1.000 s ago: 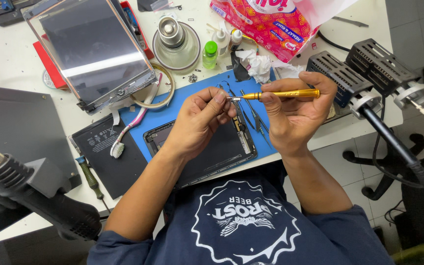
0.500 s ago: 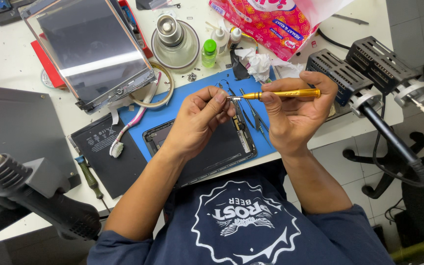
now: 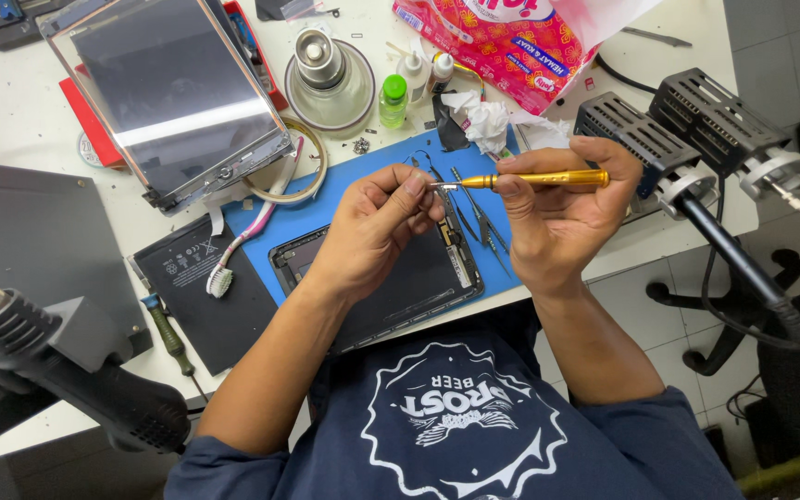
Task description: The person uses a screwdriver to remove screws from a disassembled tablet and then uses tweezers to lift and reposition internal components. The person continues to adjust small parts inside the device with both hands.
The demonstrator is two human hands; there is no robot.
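Entry: bench repair, hands over blue mat [image 3: 363, 176] on a white worktop [image 3: 11, 120]. Right hand [image 3: 562, 208] closed around a gold precision screwdriver [image 3: 539, 179], shaft level, tip pointing left. Left hand [image 3: 377, 227] pinched narrow at thumb and forefinger right at the driver's tip; whatever sits between them is too small to make out. Change over the last second: practically none; both hands and the driver hold the same pose and place, which suggests fine, stationary work at the tip rather than any move to another item. Below the hands: opened dark tablet body [image 3: 391, 287] on the mat, tweezers [image 3: 479, 218] lying beside it. Nearby: detached tablet screen panel [image 3: 173, 93] at upper left, white toothbrush [image 3: 233, 250], green-capped bottle [image 3: 393, 100], crumpled tissue [image 3: 488, 120], black heat gun [image 3: 57, 361] at lower left.
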